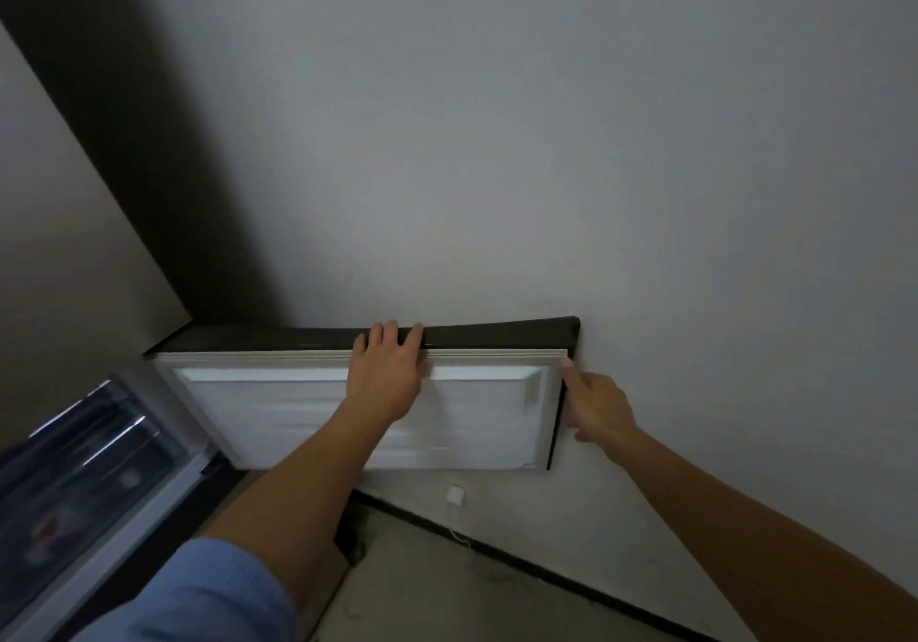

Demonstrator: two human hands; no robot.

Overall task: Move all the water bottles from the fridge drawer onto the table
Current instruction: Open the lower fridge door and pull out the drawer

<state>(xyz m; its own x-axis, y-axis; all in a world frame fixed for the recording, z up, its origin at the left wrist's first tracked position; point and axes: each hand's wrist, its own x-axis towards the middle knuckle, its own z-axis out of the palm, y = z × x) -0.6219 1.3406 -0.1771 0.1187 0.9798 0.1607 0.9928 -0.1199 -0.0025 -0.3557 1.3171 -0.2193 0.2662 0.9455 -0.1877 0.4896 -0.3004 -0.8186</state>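
— Up at the middle of what I see, what is that white thing?

— That is the fridge door [308, 418]. It stands swung open against the wall [596, 144], and its white inside faces me. It has a dark top edge and a pale rubber seal under that edge.

— Where is your left hand?

— My left hand [390, 373] lies on top of the door. My fingers [387, 331] curl over the dark edge, and my palm is flat on the white side. So it has hold of the door's top.

— And your right hand?

— My right hand [593, 405] is at about four o'clock from my left one, by the door's right end. One finger points up and touches the corner of the seal. The other fingers are loosely bent and hold nothing.

— Where are the water bottles?

— I cannot see any bottle. The fridge drawer [84, 487] is at eight o'clock, low on the left. It looks dark and blurry, with shiny lines across it, so I cannot tell what is in it.

— What else is there?

— My blue sleeve [198, 597] at six o'clock, and a small white plug [455, 494] with a thin cord on the wall under the door.
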